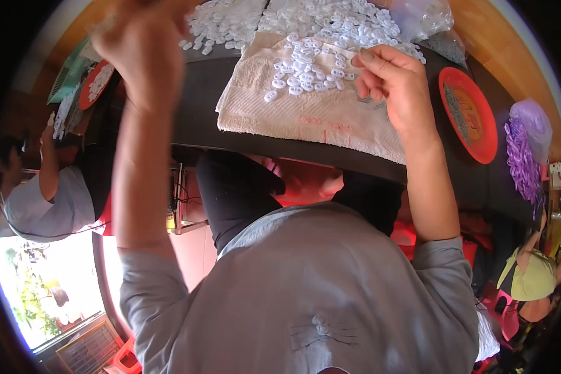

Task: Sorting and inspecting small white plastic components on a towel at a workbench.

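Observation:
My left hand [144, 53] is raised at the upper left, left of the towel, and smeared by motion, so its fingers cannot be read. Over the right part of a beige towel [262, 112], my right hand [396, 84] is closed, with thumb and forefinger pinched together and the other fingers curled. Thin grey wire-like bits [363, 97] show under its curled fingers; what the pinch holds is too small to make out. Just left of that hand, small white oval plastic pieces with holes [305, 68] lie scattered on the towel.
Behind the towel spreads a large heap of white pieces [330, 22]. A red plate [487, 134] with grey bits stands right, near purple strips [520, 156]. A clear plastic bag [427, 22] lies at the back right. Other people sit left [50, 199] and right [530, 274].

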Demonstrator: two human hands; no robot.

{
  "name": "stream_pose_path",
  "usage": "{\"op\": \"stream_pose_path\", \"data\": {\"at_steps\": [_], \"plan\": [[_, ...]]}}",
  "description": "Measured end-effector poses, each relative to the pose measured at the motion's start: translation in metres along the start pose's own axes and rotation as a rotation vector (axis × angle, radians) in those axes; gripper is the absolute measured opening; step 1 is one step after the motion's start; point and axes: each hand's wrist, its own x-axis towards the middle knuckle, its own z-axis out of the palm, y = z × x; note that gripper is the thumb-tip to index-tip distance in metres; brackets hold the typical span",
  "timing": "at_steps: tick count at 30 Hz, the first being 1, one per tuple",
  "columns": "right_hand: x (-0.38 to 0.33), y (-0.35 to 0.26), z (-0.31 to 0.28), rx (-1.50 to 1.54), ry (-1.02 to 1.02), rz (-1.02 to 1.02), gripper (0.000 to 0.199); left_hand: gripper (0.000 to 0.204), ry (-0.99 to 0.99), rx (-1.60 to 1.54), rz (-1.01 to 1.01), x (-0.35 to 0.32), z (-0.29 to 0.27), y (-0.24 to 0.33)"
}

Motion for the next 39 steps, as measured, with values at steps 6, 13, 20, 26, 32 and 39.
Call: {"op": "stream_pose_path", "data": {"at_steps": [6,13,20,26,32,39], "plan": [[0.006,-0.001,0.007,0.085,0.1,-0.084,0.021,0.012,0.058,0.732,0.048,0.092,-0.003,-0.014],[0.001,-0.012,-0.008,0.156,0.34,-0.204,0.02,0.014,-0.591,0.363,0.229,-0.062,0.082,-0.055],[-0.004,-0.016,-0.011,0.234,0.32,-0.272,0.021,0.012,-0.861,0.457,0.305,-0.11,0.132,-0.056],[-0.006,-0.02,-0.012,0.22,0.312,-0.3,0.02,0.009,-0.916,0.548,0.356,-0.113,0.136,-0.068],[-0.006,-0.018,-0.011,-0.008,0.27,-0.263,0.015,0.01,-0.707,-0.04,-0.729,-0.094,0.105,-0.041],[-0.004,-0.004,-0.004,-0.188,-0.129,-0.355,0.014,0.01,-0.505,-0.388,-1.02,-0.092,0.079,-0.031]]}}
